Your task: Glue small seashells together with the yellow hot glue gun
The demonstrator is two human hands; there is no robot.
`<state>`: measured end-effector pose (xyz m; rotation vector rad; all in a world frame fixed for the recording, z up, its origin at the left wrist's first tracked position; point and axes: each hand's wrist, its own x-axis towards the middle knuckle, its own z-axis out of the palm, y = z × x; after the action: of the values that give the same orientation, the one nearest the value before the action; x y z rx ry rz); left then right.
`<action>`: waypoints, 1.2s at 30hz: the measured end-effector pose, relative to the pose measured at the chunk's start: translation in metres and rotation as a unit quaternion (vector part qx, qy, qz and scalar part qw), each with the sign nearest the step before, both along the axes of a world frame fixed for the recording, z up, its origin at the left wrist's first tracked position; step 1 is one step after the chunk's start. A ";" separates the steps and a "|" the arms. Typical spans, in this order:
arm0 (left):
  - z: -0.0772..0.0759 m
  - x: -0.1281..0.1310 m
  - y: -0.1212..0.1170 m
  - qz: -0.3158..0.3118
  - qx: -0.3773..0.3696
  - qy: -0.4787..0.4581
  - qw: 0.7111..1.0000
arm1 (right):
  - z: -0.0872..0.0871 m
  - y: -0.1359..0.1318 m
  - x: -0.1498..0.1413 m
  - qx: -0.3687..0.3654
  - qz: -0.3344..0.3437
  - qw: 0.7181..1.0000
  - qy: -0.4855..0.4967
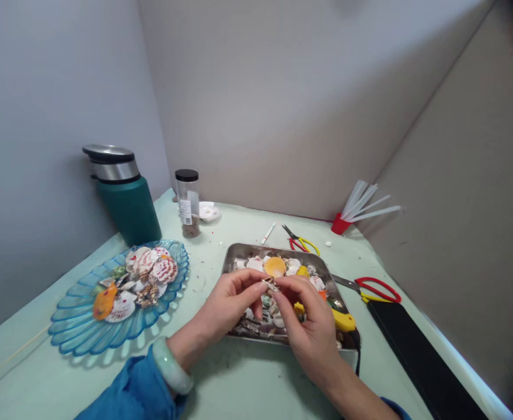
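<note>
Over the metal tray (349, 344), my left hand (235, 296) and my right hand (312, 326) meet fingertip to fingertip. Pinched between them is a small, pointed pale-and-brown piece (271, 284); it looks shell-like, but its exact kind is too small to tell. Both hands are closed, thumbs against forefingers. Below them the tray is filled with mixed shells, among them a round orange shell (275, 267) near the far side. A yellow-handled tool (344, 320) lies by the tray's right side, its other end hidden.
At left stands a blue scalloped plate (70, 333) heaped with shells, with a teal bottle (131, 210) behind. A black-lidded jar (188, 204) and a white tissue (209, 211) are farther back. Scissors (376, 289), smaller snips (300, 239), a black slab (418, 356) and a red cup (340, 224) holding white sticks occupy the right.
</note>
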<state>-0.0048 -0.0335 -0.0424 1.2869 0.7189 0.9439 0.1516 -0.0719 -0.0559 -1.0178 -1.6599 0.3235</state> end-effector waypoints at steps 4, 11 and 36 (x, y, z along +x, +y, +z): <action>0.000 -0.002 0.000 -0.011 -0.011 -0.009 1.000 | 0.001 0.000 0.000 -0.002 0.020 1.000 -0.007; -0.004 -0.004 0.004 -0.053 -0.028 -0.026 0.998 | 0.003 0.001 0.001 0.000 0.013 0.999 -0.039; -0.004 -0.002 0.002 -0.093 -0.023 0.012 0.995 | 0.002 0.003 0.002 0.039 0.025 0.998 -0.029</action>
<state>-0.0068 -0.0317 -0.0468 1.3028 0.6227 0.7582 0.1532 -0.0694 -0.0535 -0.9366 -1.7394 0.2612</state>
